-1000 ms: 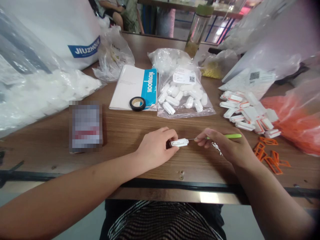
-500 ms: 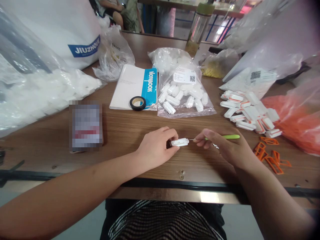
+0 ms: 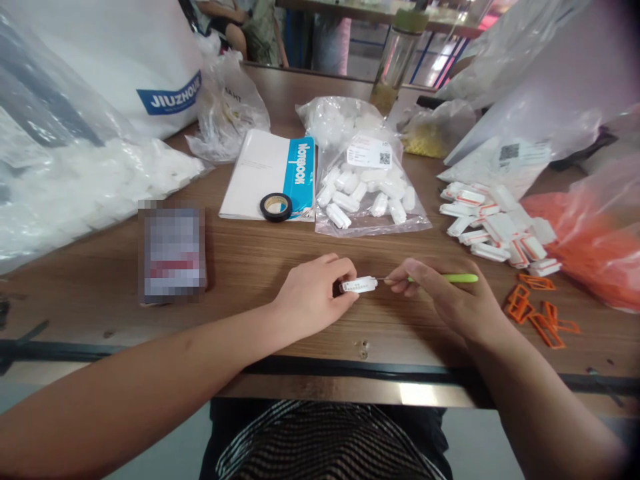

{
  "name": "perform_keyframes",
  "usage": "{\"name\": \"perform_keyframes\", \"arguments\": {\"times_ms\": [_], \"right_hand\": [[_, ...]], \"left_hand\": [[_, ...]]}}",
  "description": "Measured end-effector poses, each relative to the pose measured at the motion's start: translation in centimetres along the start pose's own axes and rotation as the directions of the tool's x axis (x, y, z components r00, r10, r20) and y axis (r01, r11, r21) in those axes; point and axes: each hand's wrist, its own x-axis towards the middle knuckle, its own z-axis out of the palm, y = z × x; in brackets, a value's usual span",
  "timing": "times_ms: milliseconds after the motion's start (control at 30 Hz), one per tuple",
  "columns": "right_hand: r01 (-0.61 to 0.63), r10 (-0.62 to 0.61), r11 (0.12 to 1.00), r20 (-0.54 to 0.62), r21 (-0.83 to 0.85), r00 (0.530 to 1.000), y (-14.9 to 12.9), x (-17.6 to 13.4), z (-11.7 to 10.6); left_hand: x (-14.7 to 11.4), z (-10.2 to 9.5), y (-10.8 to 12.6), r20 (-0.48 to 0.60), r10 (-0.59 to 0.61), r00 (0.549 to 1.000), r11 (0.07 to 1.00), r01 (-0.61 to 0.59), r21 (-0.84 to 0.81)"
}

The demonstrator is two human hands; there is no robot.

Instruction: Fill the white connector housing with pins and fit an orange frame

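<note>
Between the thumb and fingers of my left hand (image 3: 317,290) is a small white plastic connector housing (image 3: 361,285), with a row of small holes along its face. My right hand (image 3: 440,287) is closed round a thin pick with a green handle (image 3: 463,278). The pick's metal shaft points left and its tip meets the right end of the housing; whether it goes inside I cannot tell. To the right of my right hand lie several loose orange plastic frames (image 3: 547,327). Beyond them is a pile of white housings with orange strips (image 3: 493,223).
A clear bag of white housings (image 3: 367,193) lies ahead, beside a notebook (image 3: 260,173) with a roll of black tape (image 3: 275,207) on it. A blurred-out box (image 3: 173,253) is at left. Large bags (image 3: 75,193) line the left; a bag of orange parts (image 3: 595,233) is right. A bottle (image 3: 397,63) stands behind.
My right hand has shifted very slightly left with the pick, still at the housing's right end. My left hand and the housing have stayed in place.
</note>
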Motion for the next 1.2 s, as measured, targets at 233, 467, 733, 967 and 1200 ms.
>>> {"name": "perform_keyframes", "arguments": {"times_ms": [233,467,733,967,1200], "right_hand": [[0.019,-0.02,0.997,-0.006,-0.069,1.0,-0.36,-0.46,0.3],[0.0,-0.001,1.0,-0.016,-0.02,1.0,-0.41,-0.18,0.32],[-0.014,0.014,0.999,-0.014,0.05,1.0,-0.06,-0.08,0.44],[-0.044,0.043,0.999,0.015,0.026,0.999,-0.13,0.0,0.45],[-0.043,0.044,0.997,-0.017,0.058,0.999,0.38,0.0,0.59]], "left_hand": [[0.01,-0.03,0.07,0.005,-0.012,1.0,1.0,0.012,-0.001],[0.01,-0.06,0.16,0.006,-0.003,1.0,1.0,0.003,0.002],[0.04,-0.16,0.21,0.011,0.001,1.0,1.0,-0.001,0.006],[0.02,-0.19,0.13,0.011,-0.002,1.0,1.0,0.002,-0.004],[0.05,-0.22,0.23,0.006,-0.006,1.0,1.0,0.006,-0.005]]}}
